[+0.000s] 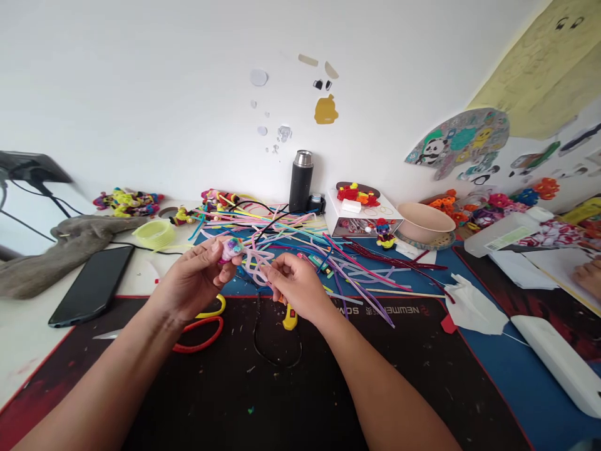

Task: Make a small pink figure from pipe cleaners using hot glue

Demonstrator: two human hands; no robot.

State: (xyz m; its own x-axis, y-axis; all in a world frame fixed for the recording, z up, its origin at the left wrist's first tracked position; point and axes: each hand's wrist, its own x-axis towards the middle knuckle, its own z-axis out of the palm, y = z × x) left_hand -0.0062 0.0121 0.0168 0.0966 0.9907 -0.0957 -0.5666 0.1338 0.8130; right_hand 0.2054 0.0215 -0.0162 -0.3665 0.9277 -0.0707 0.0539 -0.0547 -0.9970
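My left hand (197,275) is closed on a small fuzzy craft piece (231,249) of purple, pink and teal pipe cleaner, held above the black desk mat (300,388). My right hand (295,285) pinches a pale pink pipe cleaner (259,262) that loops away from the piece. Both hands hover just in front of a loose heap of coloured pipe cleaners (305,247) spread over the desk. Under the hands lie red and yellow scissors (201,326), a yellow tool (290,317) and a black cord loop (277,351).
A black phone (91,285) and grey cloth (61,247) lie at left. A black flask (301,181), a white box (361,213) and a beige bowl (425,222) stand at the back. Another person's hand (589,275) rests at the right edge. White tissue (472,307) lies at right.
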